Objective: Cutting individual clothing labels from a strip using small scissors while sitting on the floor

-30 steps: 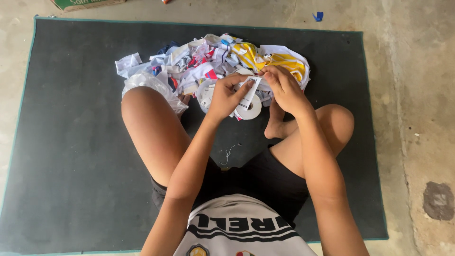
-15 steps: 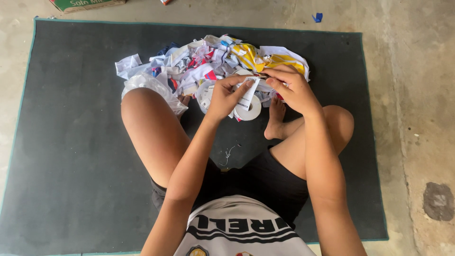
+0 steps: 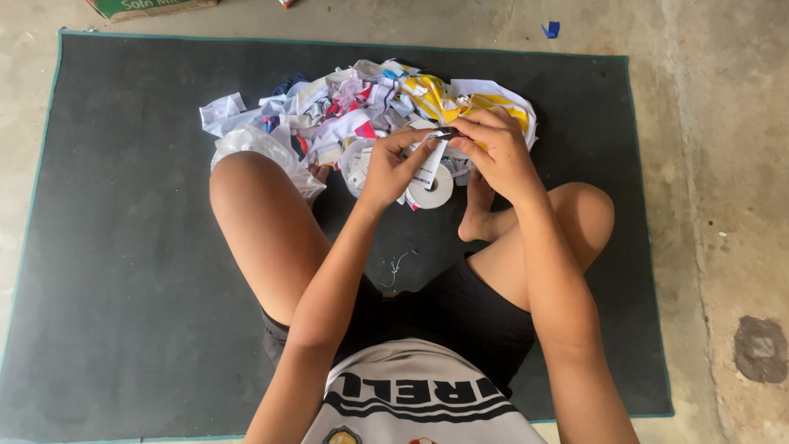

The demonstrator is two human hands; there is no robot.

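White paper strip (image 3: 429, 161) being pinched at its upper end between left hand (image 3: 388, 168) and right hand (image 3: 493, 152), both closing fingertips on it where they meet, hanging down between the two. White tape rolls (image 3: 433, 191) lying just below the hands, one peeking out under the left palm, the other under the hanging strip. Heap of white, yellow and red paper scraps (image 3: 362, 103) spreading just beyond the knuckles on a dark mat (image 3: 123, 247), bare foot (image 3: 477, 215) resting under the right wrist.
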